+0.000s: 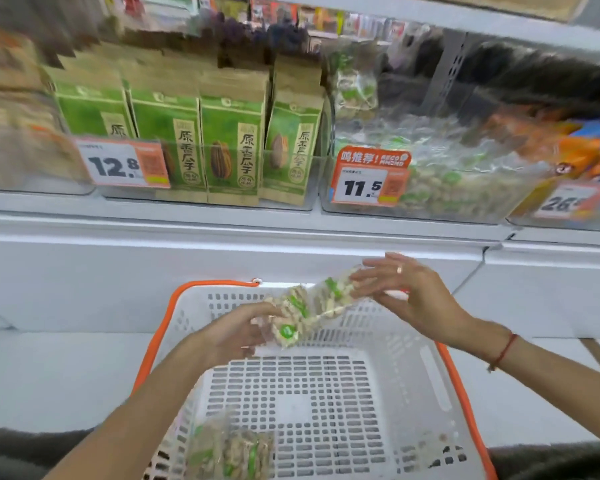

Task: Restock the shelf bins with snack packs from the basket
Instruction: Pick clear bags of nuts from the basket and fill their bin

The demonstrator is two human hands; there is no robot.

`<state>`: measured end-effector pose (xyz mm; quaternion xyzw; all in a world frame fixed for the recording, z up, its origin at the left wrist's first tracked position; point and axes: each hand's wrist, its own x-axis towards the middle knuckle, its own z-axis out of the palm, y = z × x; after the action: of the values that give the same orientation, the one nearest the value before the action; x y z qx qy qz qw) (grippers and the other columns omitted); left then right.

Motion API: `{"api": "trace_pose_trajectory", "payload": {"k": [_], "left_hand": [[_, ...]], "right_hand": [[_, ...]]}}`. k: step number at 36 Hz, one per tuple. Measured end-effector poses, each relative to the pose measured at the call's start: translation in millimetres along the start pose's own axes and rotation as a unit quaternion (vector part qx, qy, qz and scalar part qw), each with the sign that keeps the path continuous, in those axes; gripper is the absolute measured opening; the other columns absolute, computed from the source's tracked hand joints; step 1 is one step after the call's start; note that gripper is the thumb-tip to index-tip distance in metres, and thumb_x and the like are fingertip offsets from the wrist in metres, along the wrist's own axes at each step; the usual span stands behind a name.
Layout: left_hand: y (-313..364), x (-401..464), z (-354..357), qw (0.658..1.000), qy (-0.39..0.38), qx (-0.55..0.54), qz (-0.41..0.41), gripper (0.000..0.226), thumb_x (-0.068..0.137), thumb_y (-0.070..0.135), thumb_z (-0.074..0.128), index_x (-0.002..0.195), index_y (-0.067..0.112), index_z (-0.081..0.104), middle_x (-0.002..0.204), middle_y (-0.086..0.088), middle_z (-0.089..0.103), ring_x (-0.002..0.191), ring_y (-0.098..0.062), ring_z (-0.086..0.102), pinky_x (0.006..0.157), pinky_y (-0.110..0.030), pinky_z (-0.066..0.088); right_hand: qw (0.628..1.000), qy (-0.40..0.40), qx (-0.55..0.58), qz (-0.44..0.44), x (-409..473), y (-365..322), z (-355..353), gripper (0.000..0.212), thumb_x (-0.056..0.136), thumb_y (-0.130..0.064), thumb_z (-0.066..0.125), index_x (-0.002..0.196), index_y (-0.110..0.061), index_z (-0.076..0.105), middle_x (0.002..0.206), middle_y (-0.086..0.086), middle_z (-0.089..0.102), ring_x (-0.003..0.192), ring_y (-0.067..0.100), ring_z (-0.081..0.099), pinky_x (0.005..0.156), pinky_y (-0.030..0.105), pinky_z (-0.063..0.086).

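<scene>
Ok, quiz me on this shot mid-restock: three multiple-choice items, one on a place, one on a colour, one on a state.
1. Where is the snack pack that the hands hold?
A. above the basket
B. inside the 11.5 bin
C. on the floor

2. What colour is the basket rim?
A. blue
B. orange
C. black

3. How is the held pack supported?
A. by the left hand only
B. lying loose on the shelf
C. by both hands

Answers:
1 A, it hangs over the white basket's far end, below the shelf edge.
2 B, an orange band runs round the white mesh.
3 C, the left hand grips its lower end and the right hand its upper end.
</scene>
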<state>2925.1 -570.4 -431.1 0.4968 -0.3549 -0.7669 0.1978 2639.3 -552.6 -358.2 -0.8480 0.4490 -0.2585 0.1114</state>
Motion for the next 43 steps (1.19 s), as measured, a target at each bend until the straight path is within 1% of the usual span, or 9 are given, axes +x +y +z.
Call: {"api": "trace_pose_trajectory", "payload": {"k": [6, 12, 17, 21, 26, 32, 35, 38, 43], "left_hand": [[5.2, -12.8, 16.9, 0.985, -0.105, -0.140, 0.005, 0.045, 0.089, 0.039, 0.055, 0.125, 0.013, 0.061, 0.130, -0.017, 0.058, 0.109, -0.030, 0.059, 0.093, -0.043, 0.052], [19.7, -21.4, 30.5, 0.987, -0.130, -0.083, 0.052, 0.061, 0.082, 0.061, 0.061, 0.128, 0.022, 0.060, 0.133, -0.019, 0.055, 0.121, -0.036, 0.052, 0.110, -0.049, 0.034], [34.7, -29.0, 34.6, 0.990, -0.022, 0.012, 0.140, 0.054, 0.077, 0.045, 0.074, 0.123, 0.021, 0.062, 0.120, 0.001, 0.066, 0.101, -0.017, 0.061, 0.090, -0.031, 0.046], [47.3, -34.3, 45.9, 0.978, 0.014, 0.046, 0.205, 0.043, 0.083, 0.039, 0.069, 0.122, 0.024, 0.058, 0.110, 0.005, 0.071, 0.098, -0.010, 0.065, 0.083, -0.026, 0.054], [64.8, -35.1, 58.9, 0.979, -0.048, 0.001, 0.199, 0.055, 0.077, 0.018, 0.074, 0.128, 0.020, 0.056, 0.118, -0.001, 0.068, 0.113, -0.018, 0.060, 0.090, -0.028, 0.050], [90.8, -41.5, 45.3, 0.978, -0.060, -0.042, 0.194, 0.044, 0.071, -0.006, 0.067, 0.113, 0.001, 0.055, 0.106, -0.014, 0.069, 0.086, -0.017, 0.068, 0.066, -0.019, 0.050], [102.6, -45.1, 32.4, 0.978, 0.021, 0.051, 0.202, 0.058, 0.057, 0.019, 0.088, 0.104, 0.005, 0.056, 0.093, -0.007, 0.065, 0.085, -0.018, 0.052, 0.067, -0.024, 0.035], [121.0, -56.0, 29.1, 0.967, 0.047, 0.133, 0.214, 0.044, 0.059, 0.036, 0.081, 0.095, 0.014, 0.069, 0.076, 0.007, 0.067, 0.074, -0.010, 0.048, 0.062, -0.025, 0.028], [156.9, -75.4, 54.9, 0.916, 0.077, 0.324, 0.225, 0.053, 0.069, 0.065, 0.061, 0.105, 0.028, 0.072, 0.092, 0.012, 0.066, 0.081, -0.005, 0.053, 0.069, -0.026, 0.031]], "right_hand": [[0.991, 0.003, -0.053, -0.125, -12.5, -18.8, 11.7, 0.025, 0.092, -0.022, 0.053, 0.104, -0.029, 0.074, 0.124, -0.010, 0.064, 0.126, 0.015, 0.052, 0.109, 0.033, 0.036], [0.981, -0.033, -0.104, -0.159, -10.2, -14.7, 13.8, 0.032, 0.090, -0.013, 0.058, 0.115, -0.031, 0.066, 0.135, -0.007, 0.057, 0.133, 0.019, 0.046, 0.108, 0.041, 0.040], [0.997, -0.019, 0.026, 0.069, -6.8, -40.3, 8.9, 0.046, 0.085, -0.035, 0.052, 0.131, -0.040, 0.051, 0.146, -0.022, 0.034, 0.139, 0.001, 0.025, 0.112, 0.019, 0.024], [0.850, 0.072, 0.323, 0.409, 16.8, -59.3, 5.2, 0.050, 0.075, -0.046, 0.073, 0.114, -0.020, 0.056, 0.112, -0.004, 0.058, 0.097, 0.012, 0.058, 0.077, 0.023, 0.048], [0.741, 0.046, 0.495, 0.451, 32.1, -57.7, -8.5, 0.037, 0.071, -0.034, 0.079, 0.097, -0.010, 0.068, 0.093, 0.005, 0.072, 0.082, 0.016, 0.063, 0.067, 0.021, 0.052], [0.731, 0.111, 0.520, 0.428, 39.8, -51.2, -48.8, 0.051, 0.071, -0.015, 0.078, 0.118, -0.008, 0.061, 0.106, 0.003, 0.072, 0.077, 0.009, 0.070, 0.072, 0.022, 0.053], [0.775, 0.108, 0.484, 0.392, 39.5, -51.5, -80.2, 0.037, 0.075, -0.007, 0.074, 0.110, -0.006, 0.065, 0.084, -0.003, 0.074, 0.063, 0.003, 0.066, 0.061, 0.014, 0.052], [0.837, 0.036, 0.430, 0.337, 38.9, -57.1, -104.8, 0.039, 0.071, -0.009, 0.075, 0.108, -0.012, 0.067, 0.104, 0.002, 0.073, 0.092, 0.014, 0.070, 0.082, 0.023, 0.054], [0.883, 0.007, 0.345, 0.317, 60.3, -70.8, -112.8, 0.043, 0.054, -0.019, 0.085, 0.095, -0.017, 0.072, 0.092, 0.002, 0.076, 0.092, 0.018, 0.071, 0.085, 0.026, 0.053]]}}
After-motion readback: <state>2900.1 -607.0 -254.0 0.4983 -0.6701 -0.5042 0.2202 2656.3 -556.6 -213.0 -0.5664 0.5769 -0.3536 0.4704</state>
